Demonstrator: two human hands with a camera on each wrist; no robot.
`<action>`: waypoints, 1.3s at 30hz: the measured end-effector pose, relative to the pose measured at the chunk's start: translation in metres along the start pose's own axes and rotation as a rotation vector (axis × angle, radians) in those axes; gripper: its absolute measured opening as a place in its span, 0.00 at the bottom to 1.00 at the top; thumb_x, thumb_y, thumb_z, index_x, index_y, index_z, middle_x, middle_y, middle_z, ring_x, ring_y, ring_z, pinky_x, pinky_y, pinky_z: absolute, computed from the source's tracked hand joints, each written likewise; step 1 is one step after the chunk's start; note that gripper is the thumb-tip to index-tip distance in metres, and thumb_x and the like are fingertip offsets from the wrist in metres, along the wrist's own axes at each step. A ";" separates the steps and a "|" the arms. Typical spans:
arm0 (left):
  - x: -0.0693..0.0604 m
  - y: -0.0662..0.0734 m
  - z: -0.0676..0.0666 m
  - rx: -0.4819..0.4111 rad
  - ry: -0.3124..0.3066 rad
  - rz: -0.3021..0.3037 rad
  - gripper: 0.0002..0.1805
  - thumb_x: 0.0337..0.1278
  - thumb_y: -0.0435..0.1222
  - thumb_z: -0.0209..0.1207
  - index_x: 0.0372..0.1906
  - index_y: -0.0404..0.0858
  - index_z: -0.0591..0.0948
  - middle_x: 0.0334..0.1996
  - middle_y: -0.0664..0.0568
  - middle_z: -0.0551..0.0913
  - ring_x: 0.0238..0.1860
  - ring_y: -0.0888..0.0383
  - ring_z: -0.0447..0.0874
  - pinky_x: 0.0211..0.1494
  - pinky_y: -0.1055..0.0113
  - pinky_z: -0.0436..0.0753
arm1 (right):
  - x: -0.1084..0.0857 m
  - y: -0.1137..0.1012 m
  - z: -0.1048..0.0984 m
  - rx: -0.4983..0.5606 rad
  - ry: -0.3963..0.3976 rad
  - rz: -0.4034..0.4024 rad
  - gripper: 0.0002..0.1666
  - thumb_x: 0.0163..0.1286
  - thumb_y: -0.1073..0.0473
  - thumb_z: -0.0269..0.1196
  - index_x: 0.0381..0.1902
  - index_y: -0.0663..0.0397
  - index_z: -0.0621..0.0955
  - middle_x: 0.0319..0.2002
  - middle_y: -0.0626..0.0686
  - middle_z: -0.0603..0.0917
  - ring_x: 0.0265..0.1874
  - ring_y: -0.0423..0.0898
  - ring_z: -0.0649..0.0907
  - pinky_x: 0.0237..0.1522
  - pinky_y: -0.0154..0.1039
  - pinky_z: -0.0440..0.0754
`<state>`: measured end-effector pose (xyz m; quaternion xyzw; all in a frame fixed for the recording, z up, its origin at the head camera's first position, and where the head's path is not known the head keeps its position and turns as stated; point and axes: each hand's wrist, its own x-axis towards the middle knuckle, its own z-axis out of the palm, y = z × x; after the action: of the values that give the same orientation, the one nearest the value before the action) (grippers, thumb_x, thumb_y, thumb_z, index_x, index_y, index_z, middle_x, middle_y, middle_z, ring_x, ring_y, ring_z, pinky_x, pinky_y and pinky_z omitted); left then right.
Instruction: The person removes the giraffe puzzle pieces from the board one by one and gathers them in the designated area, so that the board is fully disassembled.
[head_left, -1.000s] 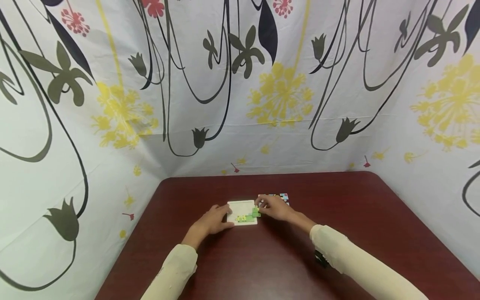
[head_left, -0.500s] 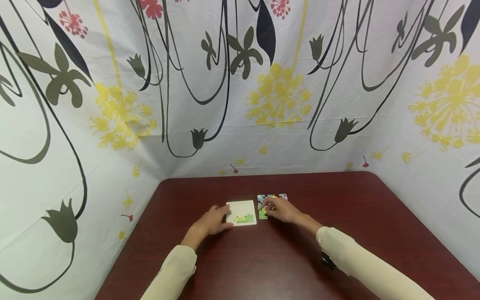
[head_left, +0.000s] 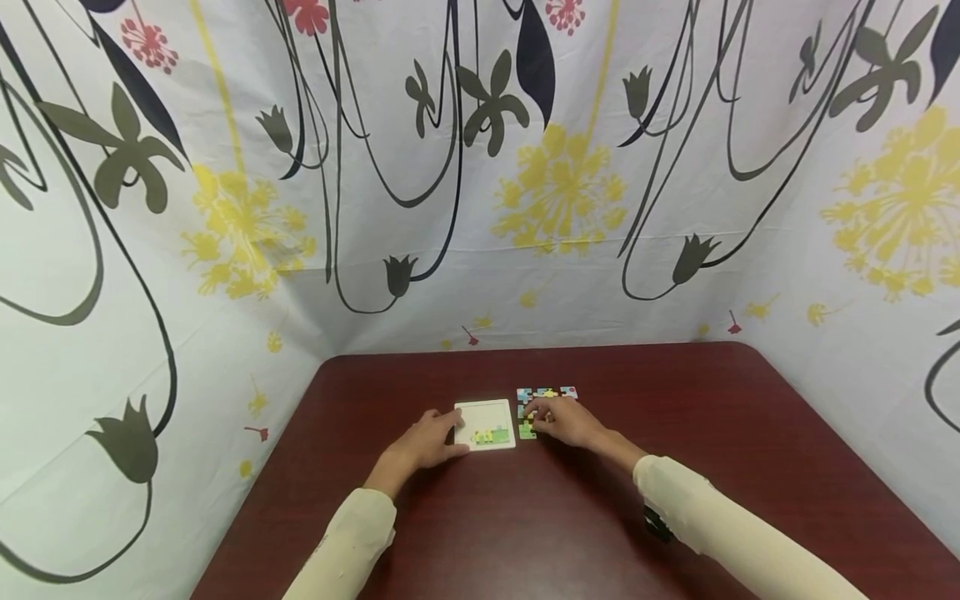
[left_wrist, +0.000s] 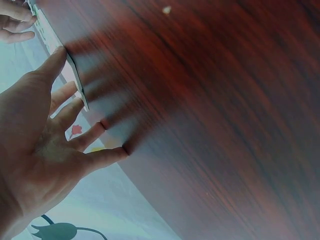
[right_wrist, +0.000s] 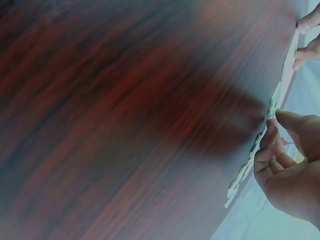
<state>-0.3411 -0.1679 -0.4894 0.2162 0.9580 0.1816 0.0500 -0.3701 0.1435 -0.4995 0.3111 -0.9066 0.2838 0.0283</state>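
Note:
A white puzzle tray (head_left: 480,412) lies on the table with a few green and yellow pieces (head_left: 491,436) along its lower edge. My left hand (head_left: 429,440) rests at the tray's left side, fingers spread and fairly straight. In the left wrist view, my left hand's thumb touches the tray edge (left_wrist: 75,75). To the right of the tray lies a cluster of colourful puzzle pieces (head_left: 523,395). Over its left part, my right hand (head_left: 566,421) pinches a green and yellow puzzle piece (head_left: 527,431) with thumb and index finger. The hand covers part of the cluster.
The dark red wooden table (head_left: 480,517) extends around the tray and pieces. A white cloth (head_left: 420,325) with flower prints hangs behind the table and at both sides. A dark band (head_left: 657,523) shows under the right sleeve.
My right hand has moved right, carrying the green piece from the tray's right edge to the cluster beside it. Since half a second ago it has stayed there. The left hand holds still.

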 end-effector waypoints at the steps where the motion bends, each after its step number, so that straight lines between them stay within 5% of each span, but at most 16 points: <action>1: 0.000 0.000 0.000 -0.003 -0.001 -0.002 0.28 0.66 0.51 0.68 0.64 0.44 0.76 0.60 0.39 0.79 0.64 0.40 0.74 0.59 0.42 0.78 | 0.000 0.000 0.000 -0.002 0.001 0.004 0.12 0.72 0.66 0.68 0.52 0.55 0.86 0.39 0.53 0.90 0.41 0.50 0.89 0.40 0.43 0.84; 23: 0.000 0.003 -0.003 0.004 -0.011 -0.009 0.26 0.67 0.51 0.67 0.63 0.44 0.77 0.61 0.41 0.80 0.66 0.38 0.72 0.61 0.41 0.77 | 0.018 -0.019 0.018 0.060 -0.030 -0.061 0.13 0.71 0.64 0.69 0.52 0.59 0.85 0.38 0.51 0.89 0.36 0.46 0.87 0.39 0.41 0.83; 33: 0.001 0.003 -0.002 0.011 -0.009 -0.017 0.26 0.67 0.51 0.67 0.63 0.45 0.77 0.63 0.41 0.79 0.66 0.38 0.73 0.61 0.40 0.78 | 0.031 -0.034 0.029 0.038 -0.035 -0.083 0.13 0.69 0.64 0.71 0.50 0.60 0.87 0.34 0.49 0.89 0.29 0.37 0.84 0.33 0.35 0.81; 39: 0.002 0.002 -0.001 0.010 -0.011 -0.013 0.24 0.67 0.51 0.67 0.61 0.45 0.77 0.61 0.40 0.79 0.64 0.39 0.74 0.59 0.41 0.78 | 0.035 -0.040 0.036 0.027 -0.071 -0.034 0.14 0.68 0.61 0.72 0.50 0.58 0.88 0.40 0.52 0.90 0.36 0.43 0.88 0.37 0.38 0.84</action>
<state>-0.3425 -0.1660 -0.4880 0.2114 0.9600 0.1753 0.0552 -0.3704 0.0793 -0.5014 0.3365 -0.8978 0.2841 -0.0033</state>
